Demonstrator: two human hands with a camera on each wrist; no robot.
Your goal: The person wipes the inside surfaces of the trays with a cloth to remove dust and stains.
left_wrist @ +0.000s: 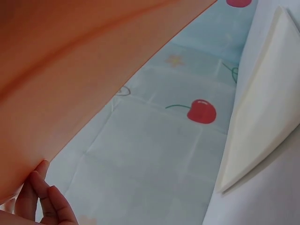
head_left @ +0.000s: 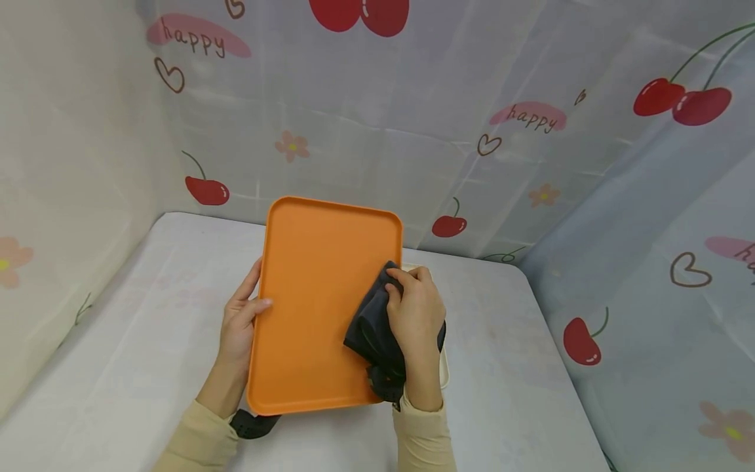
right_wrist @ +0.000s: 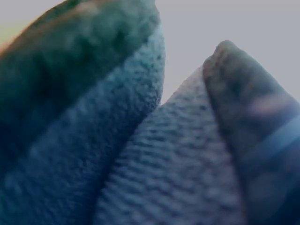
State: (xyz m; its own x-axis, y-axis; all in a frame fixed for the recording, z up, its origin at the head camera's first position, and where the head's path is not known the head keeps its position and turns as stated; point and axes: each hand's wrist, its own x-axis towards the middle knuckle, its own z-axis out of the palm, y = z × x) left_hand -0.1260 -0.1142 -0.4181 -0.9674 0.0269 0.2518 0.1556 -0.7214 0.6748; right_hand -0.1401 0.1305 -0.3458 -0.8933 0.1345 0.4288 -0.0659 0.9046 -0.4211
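An orange tray (head_left: 321, 288), tilted up off the table, fills the middle of the head view. My left hand (head_left: 238, 324) grips its left edge, thumb over the rim and fingers behind; in the left wrist view those fingers (left_wrist: 51, 201) press its underside. A dark grey cloth (head_left: 371, 321) lies against the tray's right side. My right hand (head_left: 415, 311) pinches this cloth near the right rim, with part of it hanging below the wrist. In the right wrist view, folds of the cloth (right_wrist: 164, 164) cover most of the picture.
Behind the orange tray, a white tray (left_wrist: 262, 108) lies on the white table (head_left: 495, 367); in the head view mostly its right edge shows. Curtains (head_left: 377, 131) printed with cherries and flowers stand at the back and on both sides.
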